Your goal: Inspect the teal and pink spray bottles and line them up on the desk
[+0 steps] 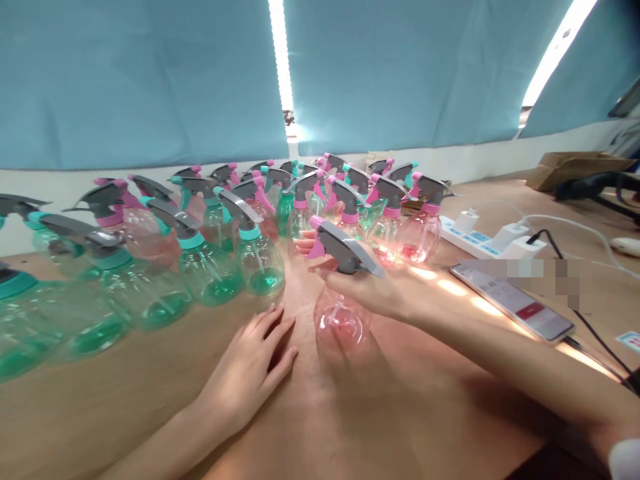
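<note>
Blue cloth (150, 80) hangs along the back, and before it is a brown table (310, 427), on which many spray bottles (263, 267), green and pink, stand close together. One pink bottle (341, 325) is in front of them, near the middle of the table, upright; whether its base touches the table, I cannot tell. It looks like thin, clear plastic, so I judge it light, rather stiff, and perhaps a little slippery on its round, smooth body. It would probably not break easily, but a hard squeeze could dent it. The best place to take hold seems the narrow neck under the grey head (343, 247), with the fingers away from the pink trigger (316, 251), which may give way when pressed. The right hand (367, 290) is closed around this neck, thumb on the near side, other fingers reaching to the far side; its forearm comes low from the right, beside the phone (515, 303). The left hand (250, 367) holds nothing: it lies palm down on the table, fingers loosely spread and slightly bent, pointing toward the green bottles, apart from the pink one.
</note>
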`<state>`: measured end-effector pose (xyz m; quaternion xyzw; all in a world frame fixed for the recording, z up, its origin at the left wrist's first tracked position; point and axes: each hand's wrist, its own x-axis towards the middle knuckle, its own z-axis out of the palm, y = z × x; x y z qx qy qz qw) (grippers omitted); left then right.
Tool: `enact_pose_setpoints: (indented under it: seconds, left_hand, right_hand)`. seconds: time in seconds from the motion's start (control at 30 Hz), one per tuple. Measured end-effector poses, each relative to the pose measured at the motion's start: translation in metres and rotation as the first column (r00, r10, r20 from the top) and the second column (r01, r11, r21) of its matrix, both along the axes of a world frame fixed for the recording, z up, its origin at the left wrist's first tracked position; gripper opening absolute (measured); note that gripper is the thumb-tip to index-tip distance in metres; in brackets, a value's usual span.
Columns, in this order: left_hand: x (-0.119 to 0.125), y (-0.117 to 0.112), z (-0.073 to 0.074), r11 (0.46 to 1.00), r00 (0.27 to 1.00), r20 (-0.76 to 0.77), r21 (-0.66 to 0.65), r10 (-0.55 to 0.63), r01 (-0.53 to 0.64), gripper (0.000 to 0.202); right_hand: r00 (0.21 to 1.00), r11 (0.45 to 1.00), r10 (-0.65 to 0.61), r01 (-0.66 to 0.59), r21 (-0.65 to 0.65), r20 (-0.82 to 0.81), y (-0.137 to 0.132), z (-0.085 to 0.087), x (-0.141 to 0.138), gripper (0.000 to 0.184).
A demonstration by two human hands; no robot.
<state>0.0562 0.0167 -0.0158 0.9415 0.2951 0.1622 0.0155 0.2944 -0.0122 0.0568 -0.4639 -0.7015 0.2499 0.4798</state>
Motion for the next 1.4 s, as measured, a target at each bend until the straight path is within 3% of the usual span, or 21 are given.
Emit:
enact_pose_setpoints:
  seconds: [0.23, 0.53, 0.67, 0.9, 1.03, 1.2, 1.4]
  left_hand:
    - [0.008, 0.012, 0.004, 1.0, 1.0, 0.016, -0.03, 0.009, -0.009, 0.04]
    - [0.009, 0.025, -0.006, 0.998, 0.999, -0.022, -0.051, 0.024, -0.025, 0.044]
    - [0.009, 0.027, -0.006, 0.998, 0.999, -0.029, -0.062, 0.017, -0.019, 0.045]
    - [0.007, 0.025, -0.011, 0.997, 0.999, -0.047, -0.069, 0.015, -0.018, 0.046]
    - [0.006, 0.026, -0.016, 0.999, 1.0, -0.011, -0.045, 0.009, -0.01, 0.046]
    - [0.007, 0.023, -0.01, 0.998, 0.999, -0.051, -0.056, 0.012, -0.014, 0.044]
    - [0.011, 0.02, -0.003, 0.997, 0.997, -0.07, -0.08, 0.017, -0.023, 0.044]
  right_hand:
    - [0.998, 0.998, -0.051, 0.05, -0.03, -0.033, -0.004, 0.005, -0.004, 0.055]
    - [0.995, 0.994, -0.084, 0.081, -0.07, -0.048, -0.006, 0.008, -0.008, 0.044]
    - [0.996, 0.993, -0.063, 0.058, -0.099, -0.055, -0.008, 0.008, -0.006, 0.049]
    - [0.999, 0.997, -0.046, 0.047, -0.064, 0.019, -0.008, 0.004, -0.002, 0.052]
    - [1.0, 1.0, 0.0, 0.0, 0.004, -0.024, -0.006, -0.002, -0.002, 0.053]
    - [0.999, 1.0, 0.018, -0.018, 0.0, -0.029, -0.003, -0.012, -0.001, 0.056]
    - [0.998, 0.996, -0.061, 0.063, -0.059, 0.023, -0.005, -0.013, 0.0, 0.06]
